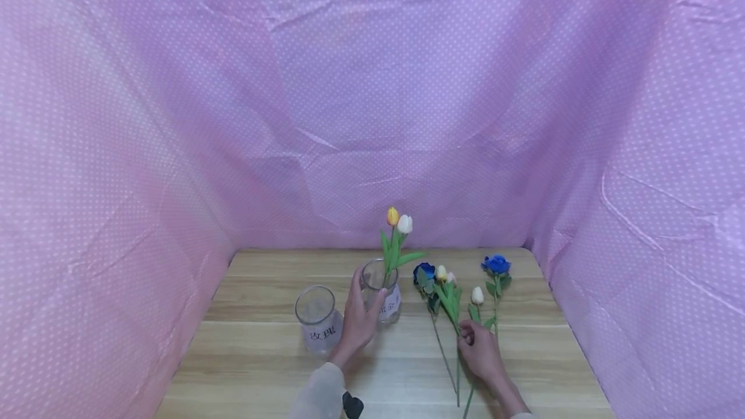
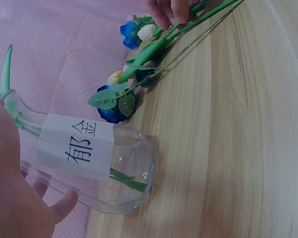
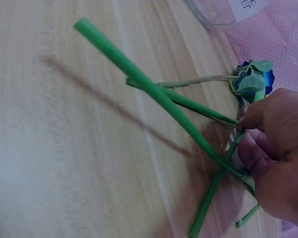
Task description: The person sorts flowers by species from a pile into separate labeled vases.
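Observation:
My left hand (image 1: 361,321) grips a clear glass vase (image 2: 134,163) with a white paper label. A yellow-orange tulip (image 1: 392,216) and a white tulip (image 1: 405,224) stand in it, leaning right, their stem ends near the bottom. Over the table to the right, my right hand (image 1: 480,351) pinches a green tulip stem (image 3: 161,96) between thumb and fingers. This stem's cut end is raised and throws a shadow on the wood. Pale tulip heads (image 1: 442,274) lie just beyond those fingers, their leaves overlapping a blue rose (image 1: 425,272). Beside the hand lies another white tulip (image 1: 477,295).
A second labelled glass vase (image 1: 317,319) stands left of my left hand. Another blue rose (image 1: 496,265) lies at the right of the wooden table (image 1: 250,348). Pink dotted cloth (image 1: 372,115) rises behind the table and along both sides.

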{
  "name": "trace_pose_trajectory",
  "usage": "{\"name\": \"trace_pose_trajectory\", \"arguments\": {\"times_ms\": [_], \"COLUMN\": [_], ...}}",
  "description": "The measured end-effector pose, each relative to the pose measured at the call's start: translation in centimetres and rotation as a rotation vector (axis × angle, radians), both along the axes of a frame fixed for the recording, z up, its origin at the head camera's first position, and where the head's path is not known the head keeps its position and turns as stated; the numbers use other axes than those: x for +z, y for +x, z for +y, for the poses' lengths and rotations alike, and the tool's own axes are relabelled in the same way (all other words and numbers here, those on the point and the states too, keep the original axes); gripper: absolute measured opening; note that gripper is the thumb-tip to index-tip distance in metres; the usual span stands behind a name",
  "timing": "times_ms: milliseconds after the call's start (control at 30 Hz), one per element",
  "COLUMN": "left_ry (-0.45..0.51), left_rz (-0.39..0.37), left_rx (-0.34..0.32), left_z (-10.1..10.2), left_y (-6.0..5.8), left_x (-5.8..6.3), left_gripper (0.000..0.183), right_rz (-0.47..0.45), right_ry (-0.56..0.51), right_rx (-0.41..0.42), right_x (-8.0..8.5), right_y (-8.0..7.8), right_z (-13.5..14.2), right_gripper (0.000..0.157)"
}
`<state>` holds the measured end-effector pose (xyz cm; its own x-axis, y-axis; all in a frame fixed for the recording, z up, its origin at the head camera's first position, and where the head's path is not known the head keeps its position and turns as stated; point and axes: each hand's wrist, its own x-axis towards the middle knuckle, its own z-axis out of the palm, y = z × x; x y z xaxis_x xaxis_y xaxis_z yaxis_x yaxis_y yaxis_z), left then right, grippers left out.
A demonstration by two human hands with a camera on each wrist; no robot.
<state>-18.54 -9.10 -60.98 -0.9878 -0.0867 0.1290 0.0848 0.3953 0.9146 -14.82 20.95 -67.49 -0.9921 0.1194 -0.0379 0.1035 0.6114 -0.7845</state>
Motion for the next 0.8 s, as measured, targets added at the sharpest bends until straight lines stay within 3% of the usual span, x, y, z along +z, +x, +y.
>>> {"name": "trace_pose_trajectory", "arguments": {"times_ms": [433,800], "left_ry": [-0.004,-0.004], "left_rz": [0.017,0.018], "left_rx": [-0.01,-0.011], "left_z": [0.0,0.0], "left_y": [0.0,0.1], "left_x": [-0.1,0.0], "left_gripper": [0.084,0.085], "right_rz": [0.0,0.0], "right_ry": [-0.029,-0.114], "right_rx": [-0.007,0.001], "right_x": [1.7,3.8], "right_y": [0.1,0.4], "right_z": [0.4,0.3], "right_gripper": [0.036,0.046]}}
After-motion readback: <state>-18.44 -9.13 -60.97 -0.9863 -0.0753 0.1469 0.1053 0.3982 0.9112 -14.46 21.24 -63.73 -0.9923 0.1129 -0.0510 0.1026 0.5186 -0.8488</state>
